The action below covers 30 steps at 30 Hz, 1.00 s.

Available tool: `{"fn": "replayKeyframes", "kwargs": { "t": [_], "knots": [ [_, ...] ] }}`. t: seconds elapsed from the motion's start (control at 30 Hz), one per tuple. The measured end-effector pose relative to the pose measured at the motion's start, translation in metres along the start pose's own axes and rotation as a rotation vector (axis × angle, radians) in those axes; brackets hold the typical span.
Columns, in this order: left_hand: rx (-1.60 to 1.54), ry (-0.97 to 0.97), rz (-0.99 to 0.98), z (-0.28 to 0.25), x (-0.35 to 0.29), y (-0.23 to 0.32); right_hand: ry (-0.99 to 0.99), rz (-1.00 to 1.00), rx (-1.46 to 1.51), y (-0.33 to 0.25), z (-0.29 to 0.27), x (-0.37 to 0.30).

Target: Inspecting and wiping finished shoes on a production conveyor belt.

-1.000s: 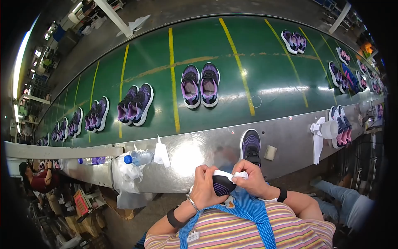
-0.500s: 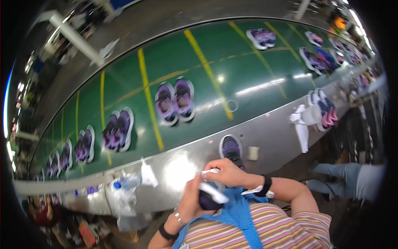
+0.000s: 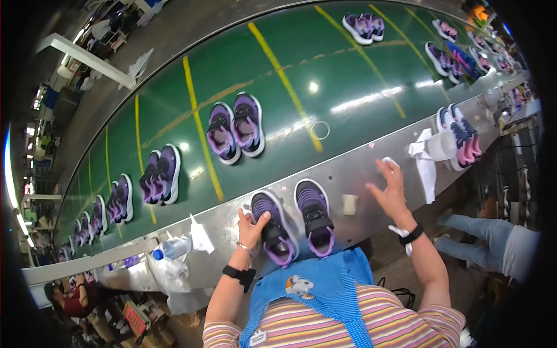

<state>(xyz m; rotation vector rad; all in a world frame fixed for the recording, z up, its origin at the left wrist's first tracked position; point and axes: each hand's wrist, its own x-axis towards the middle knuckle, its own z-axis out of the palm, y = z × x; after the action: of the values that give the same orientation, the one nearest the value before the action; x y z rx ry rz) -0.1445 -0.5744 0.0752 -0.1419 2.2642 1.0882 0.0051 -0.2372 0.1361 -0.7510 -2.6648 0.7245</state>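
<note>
On metal ledge (image 3: 348,184) (shiny) — sneakers (image 3: 316,210)

The bare left forearm (image 3: 227,296) rises from the lower edge, its hand (image 3: 250,232) upright, thumb parted from the fingers. The bare right forearm (image 3: 432,269) leans inward from elbow to wrist; the right hand (image 3: 392,192) is spread, thumb splayed leftward.
</note>
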Motion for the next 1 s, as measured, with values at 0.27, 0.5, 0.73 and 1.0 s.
{"fn": "replayKeyframes", "kwargs": {
  "t": [0.27, 0.5, 0.73, 1.0],
  "knots": [
    [-0.397, -0.270, 0.217, 0.019, -0.053, -0.058, -0.433, 0.178, 0.488, -0.072, 0.086, -0.094],
    [-0.990, -0.517, -0.202, -0.011, -0.062, -0.023, -0.681, 0.619, 1.432, -0.082, 0.066, -0.083],
    [-1.185, -0.620, -0.282, -0.007, -0.062, -0.006, -0.742, 0.810, 1.610, -0.086, 0.071, -0.073],
    [-1.373, -0.615, -0.457, -0.007, -0.056, -0.004, -0.774, 0.938, 1.749, -0.100, 0.082, -0.064]
  ]
}}
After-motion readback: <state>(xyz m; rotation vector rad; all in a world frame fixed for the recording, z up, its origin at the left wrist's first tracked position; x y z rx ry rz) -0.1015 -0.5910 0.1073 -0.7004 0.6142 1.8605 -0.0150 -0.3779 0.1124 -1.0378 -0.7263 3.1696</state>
